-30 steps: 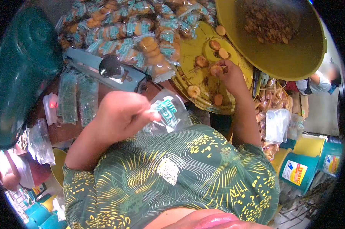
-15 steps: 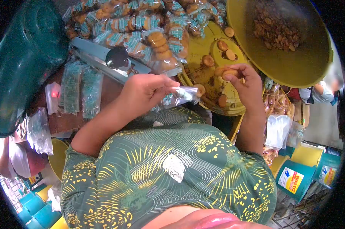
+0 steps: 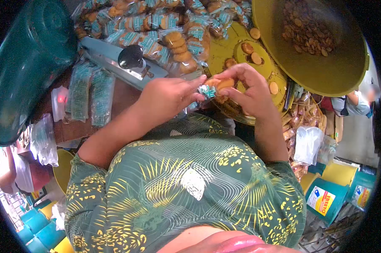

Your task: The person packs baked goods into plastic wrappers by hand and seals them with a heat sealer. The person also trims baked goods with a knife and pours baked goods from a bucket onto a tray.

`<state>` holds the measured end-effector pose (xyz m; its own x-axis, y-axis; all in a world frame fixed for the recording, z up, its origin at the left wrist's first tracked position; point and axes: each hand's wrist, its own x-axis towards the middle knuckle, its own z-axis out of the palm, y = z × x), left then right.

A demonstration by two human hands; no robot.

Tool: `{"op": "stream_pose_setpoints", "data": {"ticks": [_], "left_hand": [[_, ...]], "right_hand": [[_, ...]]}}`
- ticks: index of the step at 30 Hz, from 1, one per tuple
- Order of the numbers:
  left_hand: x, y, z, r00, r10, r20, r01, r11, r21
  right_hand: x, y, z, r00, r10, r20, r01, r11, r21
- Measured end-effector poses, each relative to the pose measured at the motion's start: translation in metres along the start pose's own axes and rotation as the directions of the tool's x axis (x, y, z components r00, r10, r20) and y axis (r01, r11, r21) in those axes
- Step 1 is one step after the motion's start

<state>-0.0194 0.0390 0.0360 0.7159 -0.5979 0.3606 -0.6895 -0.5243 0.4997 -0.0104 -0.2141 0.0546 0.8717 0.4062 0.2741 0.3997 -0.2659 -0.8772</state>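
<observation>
Biscuits [image 3: 226,84] sat gripped in the right hand [image 3: 253,89] over the yellow lid [image 3: 271,68]. By its left edge, the left hand [image 3: 167,97] pinched a wrapper [image 3: 207,91]; my feed showed bare lid beyond.

Golden biscuits [image 3: 226,84], against clear bag [image 3: 207,91] (teal-printed)

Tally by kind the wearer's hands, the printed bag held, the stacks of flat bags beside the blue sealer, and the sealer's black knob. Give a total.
Left hand plus right hand: 2
Held printed bag: 1
Stacks of flat bags: 2
Black knob: 1
Total: 6
</observation>
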Motion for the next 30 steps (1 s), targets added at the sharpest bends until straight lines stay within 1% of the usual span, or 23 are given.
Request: {"op": "stream_pose_setpoints", "data": {"ticks": [2, 3, 4, 5, 6, 7, 8, 9, 10, 11, 13, 14, 16, 17, 19, 20, 23, 25, 26, 27, 29, 30], "left_hand": [[0.005, 0.000, 0.000, 0.999, -0.034, 0.038, 0.033, 0.999, 0.022], [0.008, -0.001, 0.000, 0.997, -0.050, 0.057, 0.048, 0.998, 0.033], [0.011, -0.006, 0.003, 0.988, -0.112, 0.110, 0.126, 0.984, -0.123], [0.013, -0.012, 0.008, 0.971, -0.164, 0.172, 0.207, 0.940, -0.272], [0.016, -0.017, 0.013, 0.949, -0.204, 0.242, 0.290, 0.866, -0.407], [0.020, -0.018, 0.017, 0.917, -0.192, 0.348, 0.376, 0.705, -0.601], [0.024, -0.017, 0.023, 0.881, -0.149, 0.449, 0.460, 0.490, -0.740], [0.027, -0.018, 0.027, 0.844, -0.080, 0.530, 0.533, 0.242, -0.811], [0.029, -0.019, 0.030, 0.831, -0.073, 0.551, 0.554, 0.201, -0.808], [0.031, -0.018, 0.031, 0.826, -0.109, 0.553, 0.561, 0.263, -0.785], [0.040, -0.010, 0.025, 0.816, -0.180, 0.549, 0.572, 0.385, -0.724], [0.042, -0.010, 0.031, 0.841, -0.191, 0.506, 0.534, 0.449, -0.716], [0.044, -0.013, 0.047, 0.887, -0.200, 0.416, 0.450, 0.573, -0.684], [0.045, -0.013, 0.053, 0.887, -0.179, 0.426, 0.454, 0.512, -0.730], [0.044, -0.009, 0.061, 0.886, -0.135, 0.443, 0.460, 0.378, -0.804], [0.043, -0.009, 0.062, 0.864, -0.080, 0.497, 0.496, 0.302, -0.814], [0.041, -0.016, 0.063, 0.726, -0.029, 0.687, 0.672, 0.246, -0.699], [0.038, -0.015, 0.065, 0.758, -0.058, 0.650, 0.644, 0.231, -0.730], [0.036, -0.015, 0.066, 0.773, -0.074, 0.630, 0.629, 0.224, -0.745], [0.034, -0.015, 0.069, 0.783, -0.072, 0.618, 0.618, 0.206, -0.759], [0.032, -0.018, 0.077, 0.806, -0.068, 0.587, 0.589, 0.174, -0.789], [0.032, -0.019, 0.078, 0.829, -0.047, 0.558, 0.556, 0.189, -0.810]], "right_hand": [[0.002, 0.003, 0.010, 0.992, 0.117, -0.046, -0.105, 0.973, 0.205], [0.002, 0.006, 0.011, 0.989, 0.131, -0.063, -0.114, 0.969, 0.219], [0.003, 0.009, 0.012, 0.986, 0.145, -0.080, -0.123, 0.964, 0.234], [0.003, 0.011, 0.012, 0.982, 0.160, -0.098, -0.132, 0.960, 0.248], [0.004, 0.010, 0.012, 0.977, 0.199, -0.083, -0.182, 0.967, 0.177], [0.005, 0.009, 0.011, 0.968, 0.239, -0.070, -0.231, 0.967, 0.103], [0.005, 0.008, 0.009, 0.957, 0.283, -0.062, -0.282, 0.959, 0.029], [0.006, 0.011, 0.009, 0.976, 0.213, -0.053, -0.213, 0.977, -0.001], [0.007, 0.015, 0.009, 0.989, 0.142, -0.040, -0.143, 0.989, -0.030], [0.007, 0.018, 0.009, 0.997, 0.071, -0.026, -0.072, 0.996, -0.057], [0.009, 0.007, 0.014, 0.990, -0.120, -0.072, 0.097, 0.959, -0.266], [0.008, 0.003, 0.015, 0.973, -0.215, -0.080, 0.172, 0.914, -0.368], [0.005, 0.008, 0.016, 0.981, -0.173, -0.089, 0.127, 0.915, -0.384], [0.003, 0.009, 0.016, 0.984, -0.153, -0.095, 0.104, 0.914, -0.393], [-0.003, 0.007, 0.014, 0.983, -0.007, -0.185, -0.050, 0.951, -0.305], [-0.005, 0.006, 0.014, 0.972, 0.067, -0.225, -0.125, 0.959, -0.254], [0.000, 0.012, -0.011, 0.974, 0.066, -0.215, -0.141, 0.923, -0.359], [0.010, 0.049, -0.037, 0.897, 0.150, -0.417, -0.314, 0.879, -0.360], [0.015, 0.078, -0.057, 0.888, 0.078, -0.453, -0.340, 0.775, -0.533], [0.016, 0.104, -0.075, 0.881, -0.003, -0.474, -0.364, 0.637, -0.680], [0.012, 0.130, -0.092, 0.898, 0.125, -0.423, -0.417, 0.550, -0.724], [0.015, 0.132, -0.097, 0.898, 0.186, -0.399, -0.436, 0.504, -0.746]]}}
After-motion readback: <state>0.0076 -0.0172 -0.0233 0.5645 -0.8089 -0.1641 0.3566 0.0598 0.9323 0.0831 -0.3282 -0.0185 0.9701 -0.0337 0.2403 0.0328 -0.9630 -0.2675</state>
